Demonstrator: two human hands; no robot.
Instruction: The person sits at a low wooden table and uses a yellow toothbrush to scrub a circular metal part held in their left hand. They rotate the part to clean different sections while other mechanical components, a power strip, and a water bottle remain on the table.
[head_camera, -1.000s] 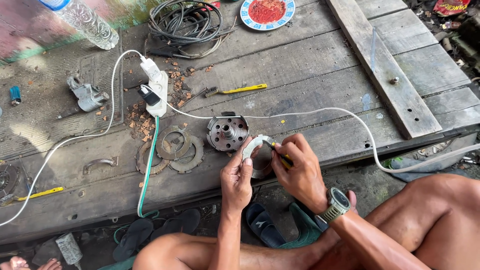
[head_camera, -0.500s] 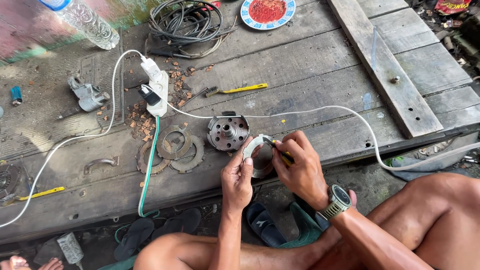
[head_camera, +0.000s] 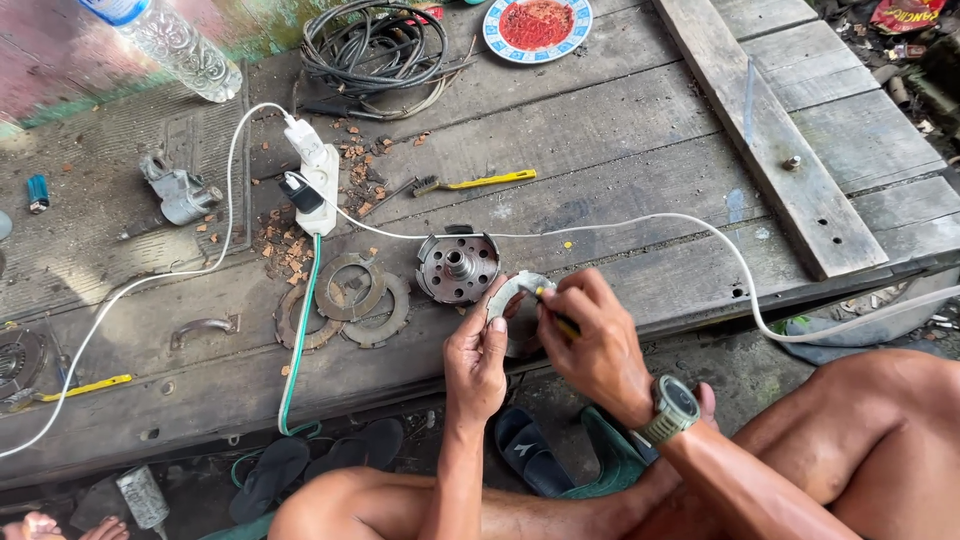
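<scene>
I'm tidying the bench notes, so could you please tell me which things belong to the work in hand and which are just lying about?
In hand:
left hand
right hand
curved metal part
yellow-handled tool
clutch hub
clutch plates

Lying about:
plastic bottle
plate of red food
cable coil
yellow brush

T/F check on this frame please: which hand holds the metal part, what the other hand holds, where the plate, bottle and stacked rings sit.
1. The left hand holds a curved metal part. True.
2. The right hand is empty. False: it holds a thin yellow-handled tool against the part.
3. The plate with red contents sits at the far edge of the wooden platform. True.
4. The plastic bottle stands upright beside the plate. False: it lies on its side at the far left.
5. Flat metal rings lie left of the round hub. True.
</scene>
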